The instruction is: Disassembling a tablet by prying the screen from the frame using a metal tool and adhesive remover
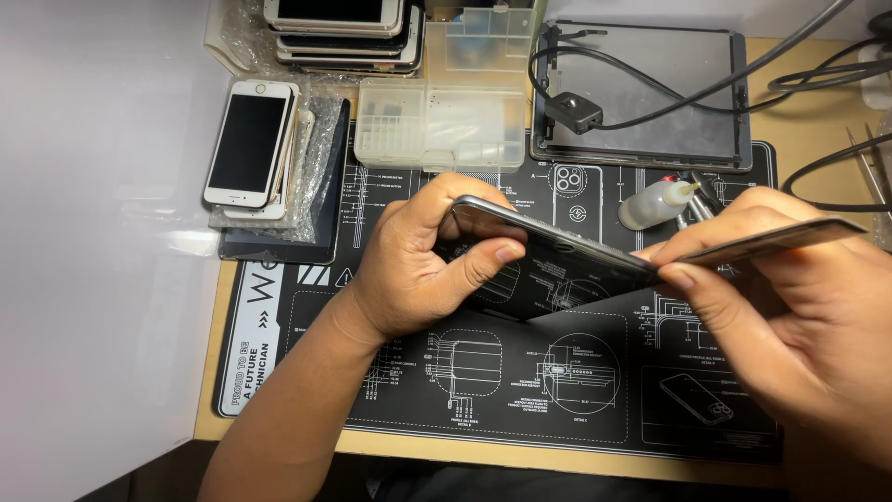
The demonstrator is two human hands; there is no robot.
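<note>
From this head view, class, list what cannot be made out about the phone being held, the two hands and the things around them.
- Dark phone: held edge-on, so its screen side is hidden.
- Thin card meeting the phone's end: how deep it goes is hidden by the right hand.
- Right hand: cut off by the right edge.
- Left hand: its fingertips sit behind the phone.
- Clear parts box: contents too small to tell.

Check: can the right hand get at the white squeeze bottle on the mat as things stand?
Probably not right away. The right hand is pinching a thin card against the phone. The bottle lies just beyond, with nothing between; the hand would need to free its fingers first.
</note>
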